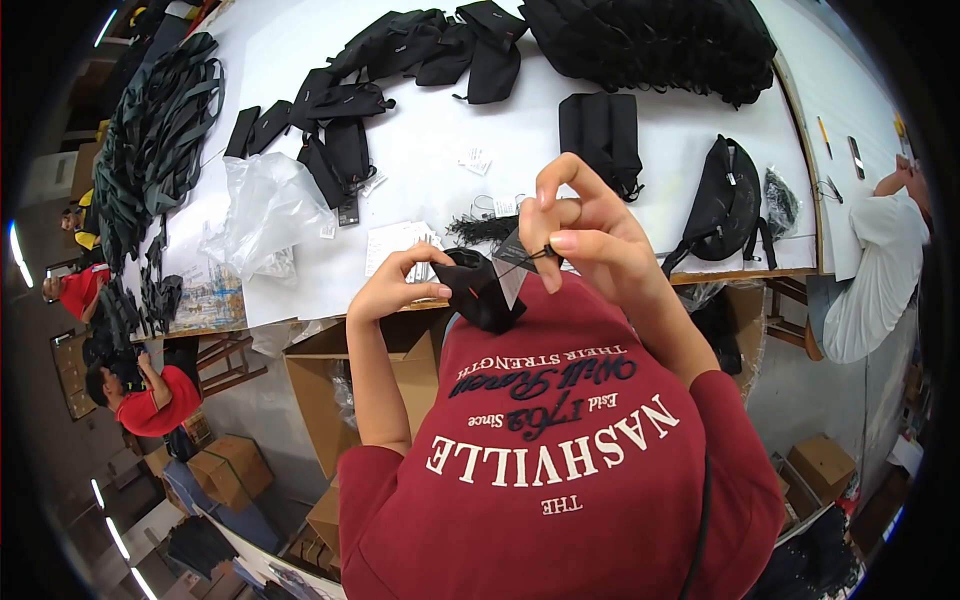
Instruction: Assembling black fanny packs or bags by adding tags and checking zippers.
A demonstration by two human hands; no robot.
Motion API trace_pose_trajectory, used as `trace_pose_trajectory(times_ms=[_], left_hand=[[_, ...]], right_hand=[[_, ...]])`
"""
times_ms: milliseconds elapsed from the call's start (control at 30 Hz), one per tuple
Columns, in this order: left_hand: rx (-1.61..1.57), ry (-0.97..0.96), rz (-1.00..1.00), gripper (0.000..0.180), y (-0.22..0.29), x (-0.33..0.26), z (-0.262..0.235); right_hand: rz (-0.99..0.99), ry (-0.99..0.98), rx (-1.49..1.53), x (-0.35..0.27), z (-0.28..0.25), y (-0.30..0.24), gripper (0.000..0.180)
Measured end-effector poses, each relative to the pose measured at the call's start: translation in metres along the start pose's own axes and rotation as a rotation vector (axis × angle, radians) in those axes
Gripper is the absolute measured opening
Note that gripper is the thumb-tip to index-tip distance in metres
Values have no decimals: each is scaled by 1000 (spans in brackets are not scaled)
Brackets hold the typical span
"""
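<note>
My left hand (397, 283) pinches the rim of a small black fabric pouch (480, 300) in front of my chest. My right hand (590, 232) is closed at thumb and fingers on a thin black tag string beside the pouch. A hang tag (510, 280) dangles between the two hands, partly against the pouch. Just beyond lies a tangled bunch of black strings (482, 229). Close to my left hand, a stack of white printed tags (392, 243) rests on the white table (430, 140).
Black pouches (400, 45) lie across the table's far side, with a larger black heap (650, 45) beyond. Dark straps (160, 130) pile at the left, next to a clear plastic bag (265, 215). A black waist bag (725, 200) lies right. Cardboard boxes (320, 390) stand below the edge.
</note>
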State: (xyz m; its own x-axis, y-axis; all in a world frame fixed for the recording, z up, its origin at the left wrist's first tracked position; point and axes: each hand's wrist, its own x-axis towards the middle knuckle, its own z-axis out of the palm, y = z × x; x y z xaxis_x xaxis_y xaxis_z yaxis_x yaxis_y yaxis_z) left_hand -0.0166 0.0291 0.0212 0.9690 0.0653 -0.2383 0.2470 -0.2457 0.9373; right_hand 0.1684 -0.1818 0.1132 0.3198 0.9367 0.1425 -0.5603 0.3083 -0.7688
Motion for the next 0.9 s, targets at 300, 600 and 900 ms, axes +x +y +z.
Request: trace_pose_trajectory(times_ms=[300, 600, 900], left_hand=[[-191, 187, 68, 17, -14, -4, 9], [-247, 236, 7, 11, 1, 0, 31], [-75, 550, 86, 11, 4, 6, 52]], right_hand=[[-15, 19, 18, 0, -9, -5, 27], [-64, -35, -38, -4, -17, -10, 27], [-8, -10, -90, -9, -17, -10, 27]])
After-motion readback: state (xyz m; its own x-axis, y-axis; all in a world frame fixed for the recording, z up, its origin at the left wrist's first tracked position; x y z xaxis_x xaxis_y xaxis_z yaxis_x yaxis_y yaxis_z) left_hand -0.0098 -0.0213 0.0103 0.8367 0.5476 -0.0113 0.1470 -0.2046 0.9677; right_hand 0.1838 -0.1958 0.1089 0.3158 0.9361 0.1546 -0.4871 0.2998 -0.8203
